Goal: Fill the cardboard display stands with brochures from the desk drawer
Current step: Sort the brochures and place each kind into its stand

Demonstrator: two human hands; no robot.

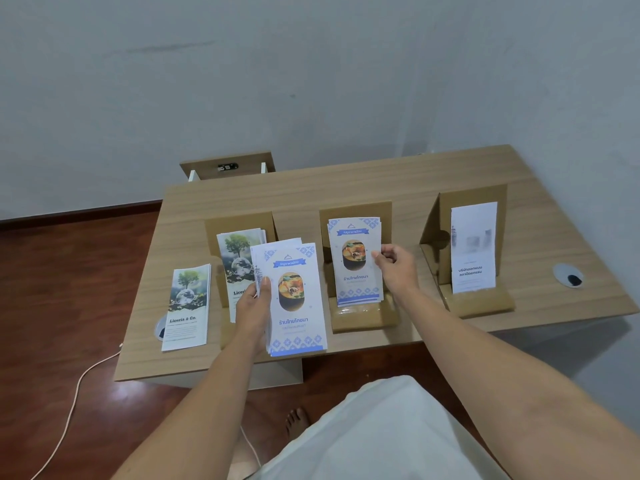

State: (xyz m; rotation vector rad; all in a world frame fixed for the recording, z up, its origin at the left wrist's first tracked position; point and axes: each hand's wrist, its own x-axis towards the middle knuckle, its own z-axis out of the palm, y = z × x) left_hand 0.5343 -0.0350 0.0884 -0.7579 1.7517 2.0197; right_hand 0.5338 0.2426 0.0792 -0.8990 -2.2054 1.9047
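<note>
Three cardboard display stands stand in a row on the wooden desk [398, 181]. The left stand [239, 221] holds tree-and-globe brochures [239, 258]. The middle stand [356, 211] holds blue-and-white food brochures [353, 271]. My right hand [394, 265] pinches the right edge of the front one in that stand. My left hand [254, 303] grips a stack of the same food brochures [294, 306] above the desk's front edge, partly hiding the left stand. The right stand [474, 199] holds a white brochure [472, 251].
A small pile of tree brochures [187, 306] lies flat on the desk's left side. Cable grommets sit at the left [161, 330] and right [568, 276] ends. An open drawer [227, 166] shows behind the desk. A white cable [72, 393] trails over the wooden floor.
</note>
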